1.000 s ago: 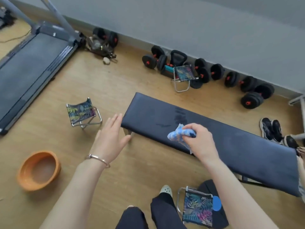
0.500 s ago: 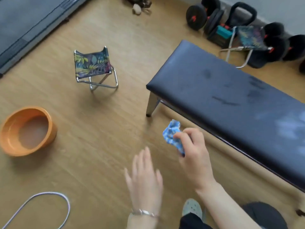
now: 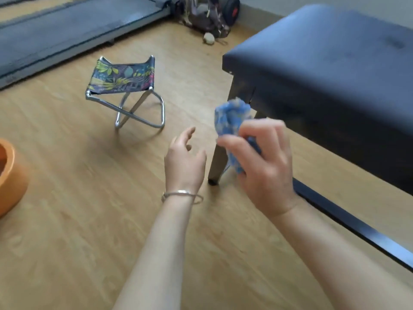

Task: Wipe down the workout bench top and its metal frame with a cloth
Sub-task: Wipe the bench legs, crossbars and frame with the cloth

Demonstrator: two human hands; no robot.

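The dark padded bench top (image 3: pixel 330 61) fills the upper right. Its metal leg (image 3: pixel 218 164) drops to the floor at the near left corner, and a dark frame rail (image 3: pixel 357 227) runs low along the floor to the right. My right hand (image 3: pixel 266 166) grips a crumpled blue cloth (image 3: pixel 230 117) right in front of that leg, at about mid height. My left hand (image 3: pixel 184 159), with a bracelet on the wrist, hovers just left of the leg, fingers relaxed and holding nothing.
A small folding stool (image 3: pixel 125 81) with a leaf-print seat stands on the wooden floor to the left. An orange basin (image 3: pixel 11 173) sits at the left edge. A treadmill (image 3: pixel 67 30) lies along the back left, with a bag (image 3: pixel 207 16) and weights beside it.
The view has dropped low and close to the bench's end. My right hand has carried the cloth off the bench top down to the leg. My left hand has come alongside.
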